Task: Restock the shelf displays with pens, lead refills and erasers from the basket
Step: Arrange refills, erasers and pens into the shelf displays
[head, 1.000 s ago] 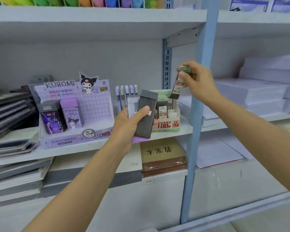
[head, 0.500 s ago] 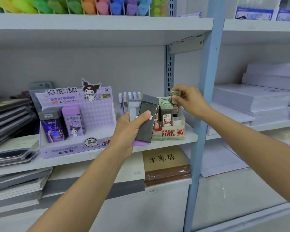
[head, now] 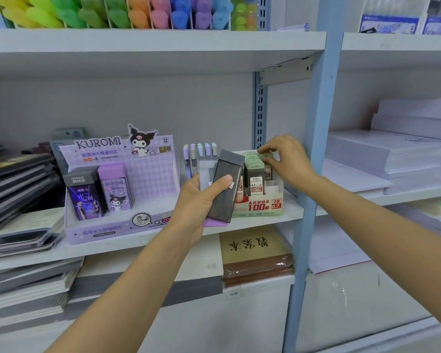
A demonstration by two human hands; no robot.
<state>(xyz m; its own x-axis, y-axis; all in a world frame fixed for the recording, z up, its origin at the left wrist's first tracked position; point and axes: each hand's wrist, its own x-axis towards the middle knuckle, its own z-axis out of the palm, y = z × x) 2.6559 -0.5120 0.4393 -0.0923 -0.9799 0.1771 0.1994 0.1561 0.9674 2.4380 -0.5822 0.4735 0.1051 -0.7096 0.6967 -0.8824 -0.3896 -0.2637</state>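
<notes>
Head: left hand (head: 201,197) grips case (head: 227,186); right (head: 288,161) pinches refill (head: 265,156).

A pale grey back wall (head: 112,98) stands behind white flat shelf boards (head: 163,42). A light blue square upright post (head: 318,110) fronts their right edge, a grey slotted metal rail (head: 260,110) and grey metal bracket (head: 285,71) just left of it. Soft, even light.

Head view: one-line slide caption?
Right hand pinches a lead refill in the display box; left hand grips a grey case.
</notes>
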